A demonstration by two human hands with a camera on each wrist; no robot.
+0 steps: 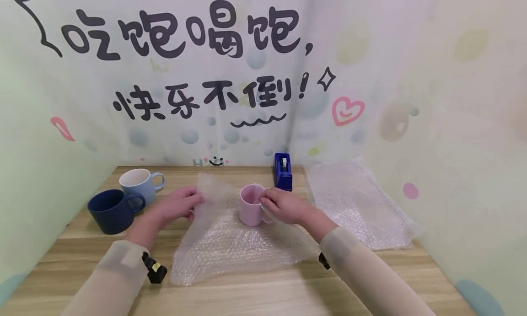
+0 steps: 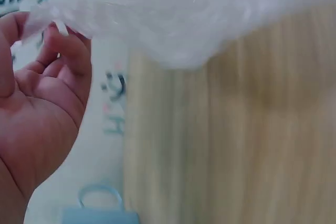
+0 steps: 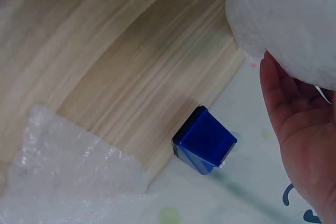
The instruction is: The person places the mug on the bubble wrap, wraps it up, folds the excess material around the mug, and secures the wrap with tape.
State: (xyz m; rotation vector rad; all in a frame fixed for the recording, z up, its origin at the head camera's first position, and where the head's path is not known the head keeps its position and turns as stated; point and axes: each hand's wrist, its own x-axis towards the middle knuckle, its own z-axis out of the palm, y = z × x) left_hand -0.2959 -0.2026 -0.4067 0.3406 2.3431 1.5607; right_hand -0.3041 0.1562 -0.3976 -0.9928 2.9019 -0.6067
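Note:
A pink mug (image 1: 250,211) stands upright on a sheet of bubble wrap (image 1: 230,252) near the middle of the table. My left hand (image 1: 183,202) pinches the raised left edge of that sheet; in the left wrist view the hand (image 2: 50,82) holds the clear film (image 2: 173,35) between thumb and fingers. My right hand (image 1: 284,205) is at the mug's right rim, gripping the sheet's right side, which is lifted over the handle. In the right wrist view the wrap (image 3: 289,19) bulges above the right hand (image 3: 304,124) and hides part of its fingers.
On the left stand a navy mug (image 1: 111,213) and a light blue mug (image 1: 142,184), close together. A blue tape dispenser (image 1: 282,172) sits at the back edge. Another bubble wrap sheet (image 1: 358,206) lies flat on the right. Walls enclose the wooden table (image 1: 230,297) at back and sides.

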